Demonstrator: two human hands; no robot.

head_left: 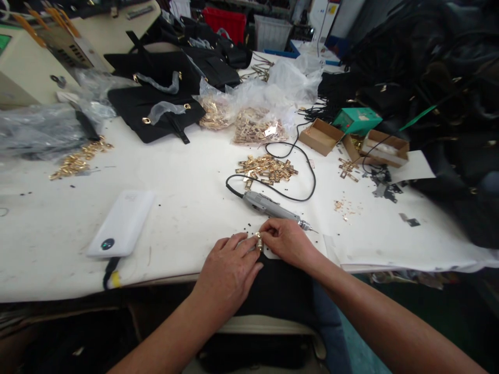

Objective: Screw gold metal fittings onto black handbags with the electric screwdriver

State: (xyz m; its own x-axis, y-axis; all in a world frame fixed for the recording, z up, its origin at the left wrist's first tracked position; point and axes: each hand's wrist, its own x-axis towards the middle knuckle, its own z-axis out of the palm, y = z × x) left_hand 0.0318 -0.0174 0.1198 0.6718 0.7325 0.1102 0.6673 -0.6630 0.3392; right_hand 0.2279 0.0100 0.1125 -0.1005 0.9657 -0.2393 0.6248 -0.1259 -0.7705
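My left hand [228, 272] lies almost flat on the black bag [283, 293] at the near edge of the white table [183, 208]. Its fingertips touch the small gold clip [258, 241]. At 10 o'clock from it sits a white power bank [122, 222], with bare table in between. My right hand [286, 241] is just beside the left one, fingers pinched on the same clip. At 12 o'clock, touching my right fingers, lies the gray screwdriver [273, 208], with its black cord looped behind. Farther up at 12 is a pile of gold pieces [267, 169]. At 2 o'clock, well apart, stand cardboard boxes [320, 136].
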